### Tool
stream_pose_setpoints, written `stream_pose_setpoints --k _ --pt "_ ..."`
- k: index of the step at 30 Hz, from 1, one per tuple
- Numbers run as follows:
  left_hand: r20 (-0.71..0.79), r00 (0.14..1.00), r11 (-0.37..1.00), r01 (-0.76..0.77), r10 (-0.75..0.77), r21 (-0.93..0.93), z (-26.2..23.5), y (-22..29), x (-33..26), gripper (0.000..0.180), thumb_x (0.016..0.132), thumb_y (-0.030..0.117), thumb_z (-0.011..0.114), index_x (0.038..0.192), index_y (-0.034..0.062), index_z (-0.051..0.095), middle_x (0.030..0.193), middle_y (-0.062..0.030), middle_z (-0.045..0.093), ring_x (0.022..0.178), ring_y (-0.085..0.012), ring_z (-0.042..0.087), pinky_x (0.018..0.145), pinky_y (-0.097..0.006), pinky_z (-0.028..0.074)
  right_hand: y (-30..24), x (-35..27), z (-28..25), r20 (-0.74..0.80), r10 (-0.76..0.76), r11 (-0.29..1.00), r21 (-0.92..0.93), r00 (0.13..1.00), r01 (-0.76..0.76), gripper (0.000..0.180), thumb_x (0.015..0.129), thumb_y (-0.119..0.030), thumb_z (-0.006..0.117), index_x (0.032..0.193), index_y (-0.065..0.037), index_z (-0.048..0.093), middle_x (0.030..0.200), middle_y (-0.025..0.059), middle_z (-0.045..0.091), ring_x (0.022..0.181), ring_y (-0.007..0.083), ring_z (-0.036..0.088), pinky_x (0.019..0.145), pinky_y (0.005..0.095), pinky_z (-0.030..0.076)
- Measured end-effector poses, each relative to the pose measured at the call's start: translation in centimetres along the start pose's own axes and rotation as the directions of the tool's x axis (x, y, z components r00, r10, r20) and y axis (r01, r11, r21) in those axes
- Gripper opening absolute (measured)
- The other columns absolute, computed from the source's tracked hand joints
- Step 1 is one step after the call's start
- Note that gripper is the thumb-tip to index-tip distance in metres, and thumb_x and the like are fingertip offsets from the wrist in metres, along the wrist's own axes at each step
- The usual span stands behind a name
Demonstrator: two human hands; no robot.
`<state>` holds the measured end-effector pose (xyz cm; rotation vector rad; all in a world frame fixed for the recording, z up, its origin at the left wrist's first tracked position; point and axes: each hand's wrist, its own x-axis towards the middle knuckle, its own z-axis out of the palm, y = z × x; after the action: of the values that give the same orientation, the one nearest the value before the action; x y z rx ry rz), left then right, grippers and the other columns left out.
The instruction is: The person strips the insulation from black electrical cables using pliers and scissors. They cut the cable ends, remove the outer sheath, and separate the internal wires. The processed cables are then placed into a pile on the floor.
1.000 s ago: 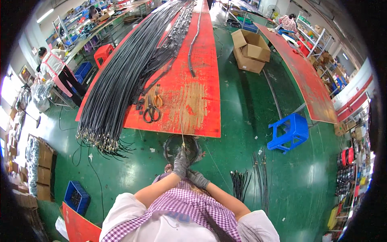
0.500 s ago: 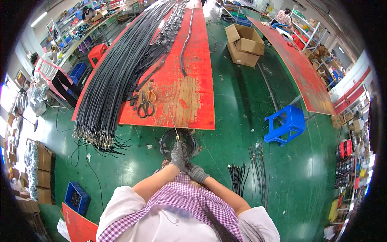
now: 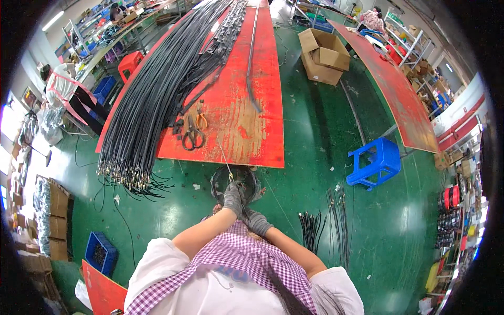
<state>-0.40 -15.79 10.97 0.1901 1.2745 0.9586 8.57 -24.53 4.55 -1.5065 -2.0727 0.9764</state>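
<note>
My left hand (image 3: 232, 199), in a grey glove, is closed around the lower end of a thin pale wire or rod (image 3: 226, 160) that slants up over the table's near edge. A small brass-coloured piece shows just above its fingers. Close beside and below it, my right hand (image 3: 257, 222), also gloved in grey, has curled fingers; what they hold is hidden. Both hands are in front of a dark round bin (image 3: 253, 185) on the floor. On the red table (image 3: 270, 142) lie black-handled scissors (image 3: 192, 139), orange-handled pliers (image 3: 201, 122) and a long grey sleeve (image 3: 250, 68).
A thick bundle of black cables (image 3: 142, 105) covers the table's left side, its ends hanging over the edge. Right of me are a blue stool (image 3: 375, 163), cable bunches (image 3: 312, 231) on the floor, a cardboard box (image 3: 323, 65) and another red table (image 3: 391, 86). A person (image 3: 71, 92) stands far left.
The grey sleeve's near end has slid toward me and a little right on the table. My hands keep nearly the same place and hold; the view has shifted slightly.
</note>
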Motion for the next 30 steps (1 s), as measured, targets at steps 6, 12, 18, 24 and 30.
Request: stream_pose_setpoints --k 6,12,18,24,30 --pt "0.019 0.999 0.999 0.050 -0.050 -0.019 -0.5 1.6 -0.7 0.022 0.082 0.037 0.039 0.089 0.0211 0.053 0.054 0.0054 0.043 0.044 -0.0104 0.039 0.036 -0.026 0.031 -0.8 1.1 -0.2 0.114 0.057 0.998 0.003 0.992 -0.058 0.041 0.080 -0.031 0.034 0.113 -0.008 0.038 0.107 0.0190 0.045 0.095 0.0340 0.045 0.079 0.0392 0.037" --pt "0.047 0.995 0.989 0.093 -0.088 -0.118 -0.4 2.6 -0.1 0.025 0.082 0.040 0.037 0.069 0.0182 0.038 0.045 0.0028 0.034 0.034 -0.0110 0.029 0.030 -0.024 0.022 2.1 1.9 3.2 0.248 0.146 0.987 -0.104 0.958 -0.124 0.042 0.079 -0.035 0.037 0.113 -0.010 0.038 0.110 0.0187 0.042 0.098 0.0332 0.043 0.081 0.0381 0.036" --pt "-0.068 0.997 1.000 -0.027 0.027 -0.002 -1.8 2.1 3.4 0.021 0.081 0.035 0.039 0.072 0.0165 0.046 0.052 0.0011 0.042 0.043 -0.0128 0.039 0.040 -0.027 0.033 0.9 3.2 2.8 0.205 0.118 0.987 -0.130 0.972 -0.093 0.042 0.078 -0.032 0.040 0.112 -0.008 0.039 0.103 0.0206 0.046 0.091 0.0352 0.046 0.076 0.0410 0.038" --pt "-0.148 0.981 0.991 0.129 -0.122 0.038 -1.5 4.3 5.3 0.022 0.082 0.036 0.038 0.070 0.0178 0.044 0.050 0.0018 0.040 0.041 -0.0121 0.037 0.038 -0.027 0.031 1.9 5.1 3.8 0.131 0.118 0.988 -0.118 0.984 -0.103 0.048 0.077 -0.030 0.041 0.119 -0.009 0.031 0.093 0.0218 0.052 0.081 0.0356 0.051 0.070 0.0422 0.040" --pt "0.023 0.980 0.975 0.201 -0.200 -0.097 -1.5 8.1 7.0 0.028 0.082 0.039 0.039 0.063 0.0184 0.035 0.045 0.0045 0.030 0.033 -0.0095 0.027 0.030 -0.024 0.021 -1.8 9.6 1.0 0.145 0.197 0.980 -0.066 0.970 -0.189 0.047 0.077 -0.032 0.041 0.117 -0.008 0.035 0.093 0.0229 0.051 0.081 0.0362 0.051 0.069 0.0421 0.040"
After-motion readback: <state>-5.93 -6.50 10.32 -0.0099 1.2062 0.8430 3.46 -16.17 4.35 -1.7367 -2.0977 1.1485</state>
